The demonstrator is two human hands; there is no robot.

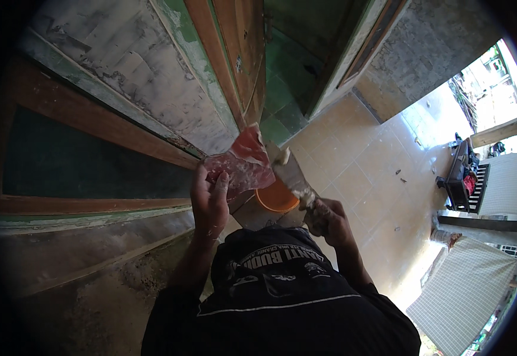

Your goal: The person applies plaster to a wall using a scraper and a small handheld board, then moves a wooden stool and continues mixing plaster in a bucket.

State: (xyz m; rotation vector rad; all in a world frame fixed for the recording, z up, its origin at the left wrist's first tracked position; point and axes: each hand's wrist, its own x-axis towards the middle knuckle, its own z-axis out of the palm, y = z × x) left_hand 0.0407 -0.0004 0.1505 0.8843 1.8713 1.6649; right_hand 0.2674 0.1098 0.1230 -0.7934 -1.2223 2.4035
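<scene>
My left hand (212, 204) is closed on a flat, reddish plastic sheet (243, 166), thumb on top. Pale paste smears the sheet, and its far corner points up toward the wall. In my right hand (331, 222) is a putty knife (293, 177), gripped by its handle. A whitish lump of paste (282, 156) sits near the blade's far end, with more close to the handle. The blade stands just right of the sheet; whether they touch I cannot tell. Lower down, between my hands, an orange bucket (278, 210) is partly hidden by the sheet.
On the left rises a wall (128, 65) with patchy whitish filler, above a wood-framed dark panel (92, 160). A wooden door (240, 53) and a green-tiled doorway (288, 95) lie ahead. Tiled floor (353, 160) stretches right toward a dark bench (460, 178) holding items.
</scene>
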